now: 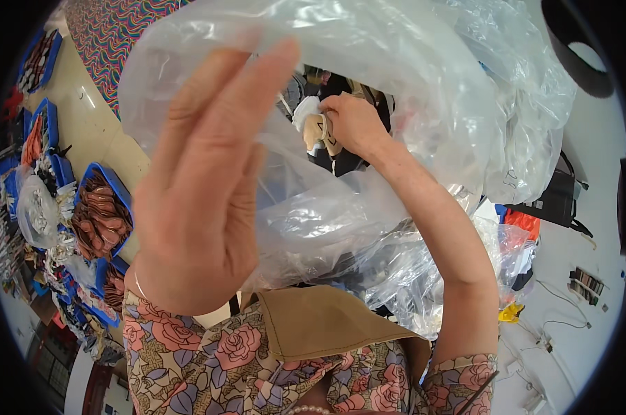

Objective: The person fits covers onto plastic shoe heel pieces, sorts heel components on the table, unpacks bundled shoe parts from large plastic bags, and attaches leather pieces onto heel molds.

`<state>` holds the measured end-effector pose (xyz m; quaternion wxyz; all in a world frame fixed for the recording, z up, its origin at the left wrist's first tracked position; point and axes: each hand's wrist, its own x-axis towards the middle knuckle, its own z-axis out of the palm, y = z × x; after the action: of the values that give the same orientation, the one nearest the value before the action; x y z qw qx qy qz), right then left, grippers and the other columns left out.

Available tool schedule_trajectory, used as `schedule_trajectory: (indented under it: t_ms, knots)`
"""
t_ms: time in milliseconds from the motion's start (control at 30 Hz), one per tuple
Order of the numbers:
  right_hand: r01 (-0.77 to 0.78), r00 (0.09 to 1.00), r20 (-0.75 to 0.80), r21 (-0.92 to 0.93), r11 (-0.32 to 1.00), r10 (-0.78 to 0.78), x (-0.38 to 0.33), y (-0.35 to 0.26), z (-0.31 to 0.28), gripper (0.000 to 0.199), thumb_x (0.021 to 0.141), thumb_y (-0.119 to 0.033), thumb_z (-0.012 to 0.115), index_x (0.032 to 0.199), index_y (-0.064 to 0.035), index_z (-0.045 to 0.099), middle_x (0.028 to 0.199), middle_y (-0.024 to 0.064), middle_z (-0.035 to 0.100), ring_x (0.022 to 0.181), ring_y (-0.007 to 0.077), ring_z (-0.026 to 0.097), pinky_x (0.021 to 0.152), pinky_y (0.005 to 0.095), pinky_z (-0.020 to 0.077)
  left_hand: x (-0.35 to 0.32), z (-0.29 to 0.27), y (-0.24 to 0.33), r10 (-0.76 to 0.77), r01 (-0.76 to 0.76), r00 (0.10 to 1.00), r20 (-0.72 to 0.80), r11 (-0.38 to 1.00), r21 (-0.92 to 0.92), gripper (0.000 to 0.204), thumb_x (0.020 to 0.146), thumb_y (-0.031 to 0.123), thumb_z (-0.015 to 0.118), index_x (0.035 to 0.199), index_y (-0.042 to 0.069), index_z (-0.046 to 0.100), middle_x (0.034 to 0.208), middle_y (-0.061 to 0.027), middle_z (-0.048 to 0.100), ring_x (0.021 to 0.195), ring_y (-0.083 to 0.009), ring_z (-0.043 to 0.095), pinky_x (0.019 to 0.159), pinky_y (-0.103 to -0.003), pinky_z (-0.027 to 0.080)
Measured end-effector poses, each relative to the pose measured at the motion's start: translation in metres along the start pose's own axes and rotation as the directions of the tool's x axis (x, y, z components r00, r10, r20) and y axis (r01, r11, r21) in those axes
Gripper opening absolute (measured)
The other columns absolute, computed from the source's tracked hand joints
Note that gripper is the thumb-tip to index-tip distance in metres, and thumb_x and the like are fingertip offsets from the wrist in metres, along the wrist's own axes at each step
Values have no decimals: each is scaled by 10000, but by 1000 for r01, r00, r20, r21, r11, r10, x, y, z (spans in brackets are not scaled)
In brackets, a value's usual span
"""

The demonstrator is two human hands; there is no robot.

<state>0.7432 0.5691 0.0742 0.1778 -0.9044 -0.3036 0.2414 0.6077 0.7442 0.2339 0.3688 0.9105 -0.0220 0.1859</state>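
Observation:
My left hand (202,173) is raised close to the camera, slightly blurred, with its fingers stretched out and nothing visible in them. Behind it spreads a large clear plastic bag (430,69), its mouth gaping. Through that opening reaches my right hand (354,124), fingers bent and closed on a beige piece with dark marks (315,131). A white piece (304,109) lies against the beige one. Dark and patterned pieces (333,84) show deeper in the bag; folds of plastic hide the rest of its contents.
More clear plastic bags (527,131) crowd the right side. On the left, blue bins (124,183) hold brown pieces (100,225) and other stacks. A colourful wavy-patterned sheet (112,41) lies at the far left. Cables (565,321) run along a pale surface at right.

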Motion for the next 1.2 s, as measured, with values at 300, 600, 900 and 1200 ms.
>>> schedule_trajectory:
  t_ms: [300, 600, 900, 1200]
  knots:
    - [3, 995, 96, 160, 987, -19, 17, -23, -36, 231, 827, -158, 530, 992, -56, 654, 1008, 138, 634, 908, 291, 608, 805, 365, 472, 42, -44, 3, 256, -176, 960, -112, 866, 468, 462, 734, 31, 718, 1173, 4, 574, 1155, -109, 580, 1047, -155, 534, 872, -276, 431]
    - [26, 954, -295, 259, 966, 53, 51, 10, -100, 333, 828, -210, 537, 1139, -101, 582, 1163, 102, 583, 1095, 268, 529, 945, 370, 403, 61, -22, -18, 68, -55, 977, -202, 996, 70, 178, 819, 28, 660, 986, -34, 663, 886, -63, 671, 807, -101, 609, 754, -202, 470]
    - [273, 933, -258, 49, 961, -252, 126, -16, -57, 364, 793, -165, 551, 1150, -98, 570, 1216, 93, 541, 1110, 275, 515, 946, 377, 409, 75, -37, -19, 111, -94, 989, -97, 981, 170, 173, 815, 25, 661, 975, -42, 660, 880, -82, 670, 782, -109, 609, 721, -205, 468]
    - [320, 947, 55, -144, 936, -316, 110, -4, -21, 425, 732, -36, 512, 1154, -67, 557, 1238, 89, 496, 1116, 290, 504, 937, 379, 425, 85, -41, -27, 101, -96, 995, -11, 973, 209, 173, 808, 16, 665, 966, -53, 656, 868, -99, 669, 754, -117, 608, 686, -209, 467]
